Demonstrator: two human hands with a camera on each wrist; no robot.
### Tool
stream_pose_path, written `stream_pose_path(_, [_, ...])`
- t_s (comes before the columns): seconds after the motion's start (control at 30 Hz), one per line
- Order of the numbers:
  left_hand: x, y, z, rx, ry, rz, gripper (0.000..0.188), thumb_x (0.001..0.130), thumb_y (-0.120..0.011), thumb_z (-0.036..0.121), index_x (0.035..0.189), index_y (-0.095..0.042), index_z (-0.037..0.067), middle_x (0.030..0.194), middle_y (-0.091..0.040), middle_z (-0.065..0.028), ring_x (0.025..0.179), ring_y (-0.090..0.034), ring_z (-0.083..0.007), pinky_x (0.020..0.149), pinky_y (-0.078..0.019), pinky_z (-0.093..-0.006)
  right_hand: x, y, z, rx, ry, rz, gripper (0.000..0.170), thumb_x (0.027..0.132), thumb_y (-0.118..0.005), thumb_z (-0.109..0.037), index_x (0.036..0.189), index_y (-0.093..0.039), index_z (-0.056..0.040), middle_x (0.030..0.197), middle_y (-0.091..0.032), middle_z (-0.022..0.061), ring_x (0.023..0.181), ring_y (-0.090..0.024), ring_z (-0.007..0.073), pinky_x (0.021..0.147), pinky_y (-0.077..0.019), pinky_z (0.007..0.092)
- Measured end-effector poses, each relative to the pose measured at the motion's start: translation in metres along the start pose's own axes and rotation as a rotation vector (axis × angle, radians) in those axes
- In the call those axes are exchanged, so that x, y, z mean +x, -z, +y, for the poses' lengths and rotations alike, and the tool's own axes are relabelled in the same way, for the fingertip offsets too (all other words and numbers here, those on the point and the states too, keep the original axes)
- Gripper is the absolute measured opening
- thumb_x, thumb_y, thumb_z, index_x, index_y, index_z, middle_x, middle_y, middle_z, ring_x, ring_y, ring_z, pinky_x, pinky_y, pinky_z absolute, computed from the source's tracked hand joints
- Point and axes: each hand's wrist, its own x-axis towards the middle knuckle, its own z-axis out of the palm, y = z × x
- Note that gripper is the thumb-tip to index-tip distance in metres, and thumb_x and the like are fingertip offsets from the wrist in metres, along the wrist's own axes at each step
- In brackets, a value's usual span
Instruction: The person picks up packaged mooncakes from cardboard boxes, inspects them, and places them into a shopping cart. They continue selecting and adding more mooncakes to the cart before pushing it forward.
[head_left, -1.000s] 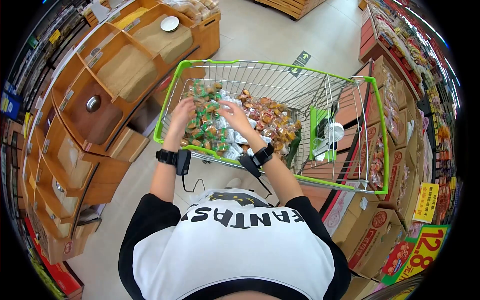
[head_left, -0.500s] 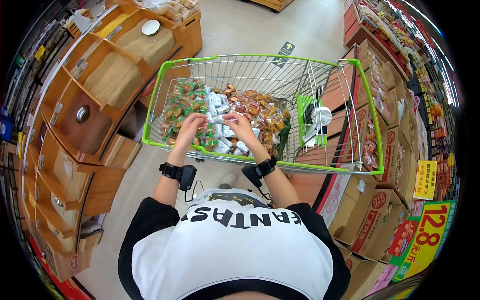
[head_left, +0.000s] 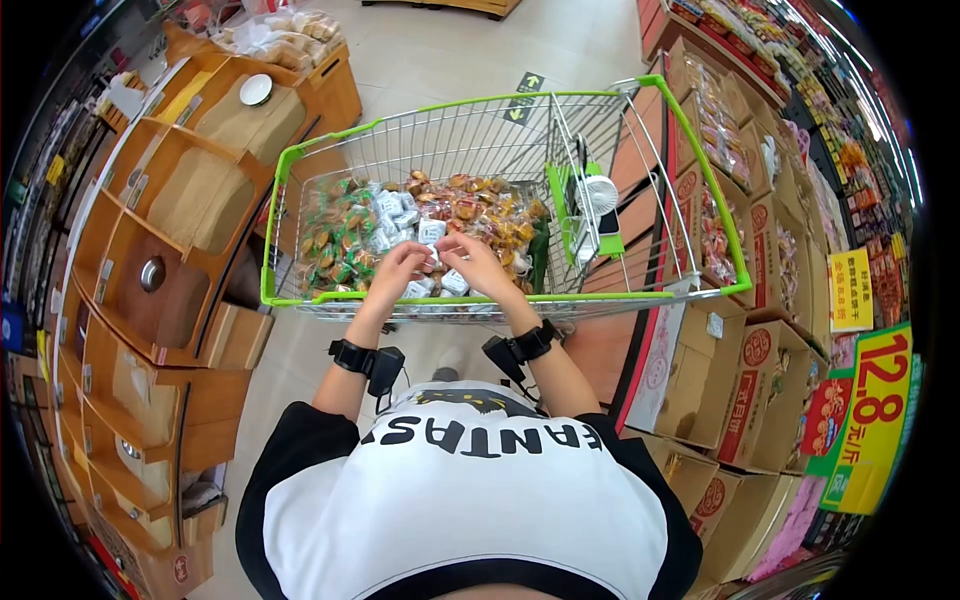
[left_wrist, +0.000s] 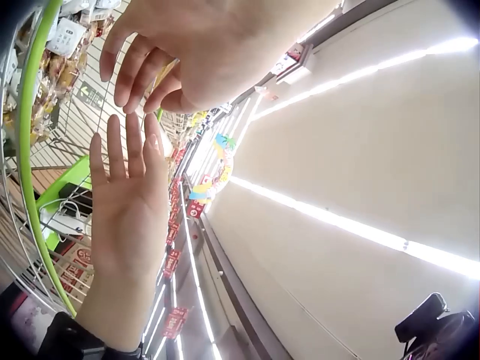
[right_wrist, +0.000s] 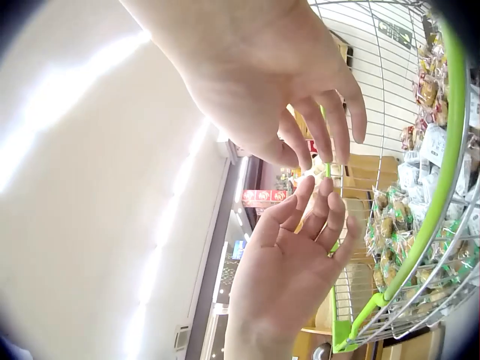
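Hovering over white packets (head_left: 395, 212): left hand (head_left: 398, 270), right hand (head_left: 476, 264), both grips wide; wrist views alone show palms (left_wrist: 129, 232).

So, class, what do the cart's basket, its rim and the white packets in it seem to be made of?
Basket: metal wire, probably steel; thin, silvery and shiny.
Rim: likely plastic, perhaps coated metal; smooth, even green, softly glossy.
White packets: probably thin plastic film, printed; creases suggest it, though coated paper is possible.

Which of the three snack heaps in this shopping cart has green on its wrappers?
The leftmost heap in the head view; the middle heap is white packets, and the rightmost heap looks golden-brown and red.
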Motion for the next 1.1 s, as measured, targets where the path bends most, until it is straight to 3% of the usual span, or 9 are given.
stream_pose_path(0.17, [0.002,-0.032,-0.003,0.035,-0.027,-0.086,0.015,0.083,-0.042,0.012,0.089,-0.054,0.005,0.081,-0.057,-0.0018,0.075,-0.054,-0.0093,0.068,-0.0435,-0.0229,-0.028,0.020,-0.013,-0.015,-0.045,0.042,0.021,0.077,-0.051,-0.010,0.095,-0.054,-0.0002,0.088,-0.058,0.0089,0.078,-0.056,0.0168,0.069,-0.0446,0.0290])
stream_pose_path(0.53, [-0.010,-0.112,-0.014,0.119,-0.062,-0.305,0.015,0.083,-0.043,0.012,0.091,-0.053,0.004,0.082,-0.056,-0.0022,0.078,-0.054,-0.0093,0.069,-0.0426,-0.0235,-0.103,0.066,-0.011,0.048,0.013,0.223,0.019,0.080,-0.052,-0.010,0.097,-0.053,-0.0007,0.086,-0.058,0.0057,0.077,-0.056,0.0121,0.069,-0.0450,0.0251])
stream_pose_path(0.67, [-0.017,-0.144,-0.017,0.115,-0.089,-0.383,0.015,0.083,-0.044,0.012,0.091,-0.053,0.003,0.080,-0.056,-0.0030,0.075,-0.053,-0.0095,0.066,-0.0429,-0.0226,-0.132,0.083,-0.007,0.067,-0.030,0.290,0.020,0.080,-0.052,-0.010,0.097,-0.053,-0.0007,0.088,-0.058,0.0059,0.079,-0.056,0.0132,0.070,-0.0448,0.0255])
stream_pose_path(0.73, [-0.023,-0.160,-0.018,0.104,-0.114,-0.436,0.015,0.084,-0.044,0.013,0.091,-0.053,0.003,0.081,-0.056,-0.0028,0.075,-0.053,-0.0090,0.065,-0.0425,-0.0214,-0.149,0.090,-0.010,0.042,0.017,0.336,0.017,0.079,-0.051,-0.007,0.094,-0.053,-0.0002,0.085,-0.058,0.0074,0.075,-0.057,0.0145,0.064,-0.0460,0.0252])
stream_pose_path(1.0, [-0.053,-0.236,-0.018,0.219,-0.008,-0.538,0.016,0.084,-0.043,0.013,0.093,-0.052,0.004,0.082,-0.056,-0.0024,0.076,-0.052,-0.0089,0.068,-0.0418,-0.0220,-0.232,0.130,-0.020,0.076,-0.009,0.531,0.019,0.079,-0.052,-0.009,0.096,-0.053,-0.0004,0.086,-0.058,0.0079,0.076,-0.057,0.0145,0.065,-0.0458,0.0254])
stream_pose_path(1.1, [-0.059,-0.267,-0.023,0.217,-0.088,-0.655,0.018,0.085,-0.039,0.013,0.094,-0.052,0.005,0.085,-0.057,-0.0028,0.080,-0.054,-0.0093,0.069,-0.0415,-0.0208,-0.270,0.148,-0.025,0.049,-0.018,0.629,0.020,0.079,-0.052,-0.010,0.097,-0.053,-0.0010,0.087,-0.058,0.0080,0.076,-0.057,0.0148,0.067,-0.0453,0.0258])
